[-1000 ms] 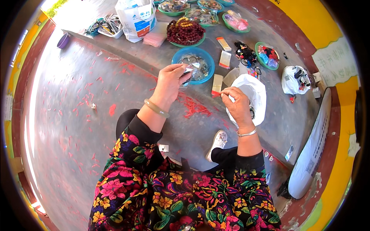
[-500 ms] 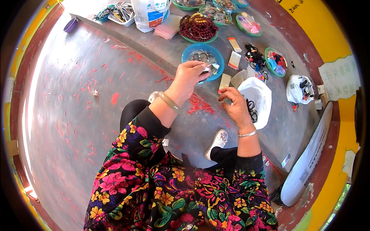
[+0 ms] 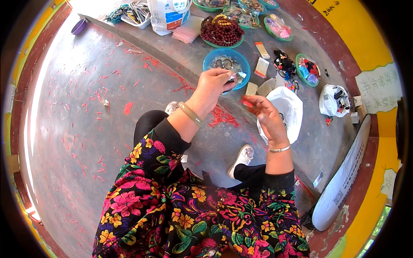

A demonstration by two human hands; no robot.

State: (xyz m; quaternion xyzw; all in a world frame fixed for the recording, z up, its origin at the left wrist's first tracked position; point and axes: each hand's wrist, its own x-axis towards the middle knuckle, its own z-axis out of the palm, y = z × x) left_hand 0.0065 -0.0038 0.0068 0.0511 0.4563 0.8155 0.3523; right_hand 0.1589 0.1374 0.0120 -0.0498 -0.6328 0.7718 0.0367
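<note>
While the left hand (image 3: 214,86) pinches a shiny piece (image 3: 241,75) at upper centre, the right hand (image 3: 269,118), half-open right of centre, seems to hold a red scrap (image 3: 247,103); the piece should be light, slippery, best gripped by its edge.

The jacket (image 3: 198,215) is black, covered in pink, yellow and purple flowers with green leaves; its cuffs (image 3: 173,132) are plain black. The small item (image 3: 232,79) in the left hand (image 3: 210,89) shows black and silvery white. The bangle (image 3: 191,114) is olive-tan, the bracelet (image 3: 279,149) silver. The basin (image 3: 247,64) is bright blue, the open container (image 3: 294,109) white. The beads (image 3: 219,35) are maroon with a yellow cluster, their dish (image 3: 223,46) green. Red scraps (image 3: 223,117) streak the grey floor (image 3: 142,96). The far bowl (image 3: 79,27) is purple, the shoe (image 3: 242,160) white, the wall (image 3: 352,34) yellow with a maroon band (image 3: 329,45).
</note>
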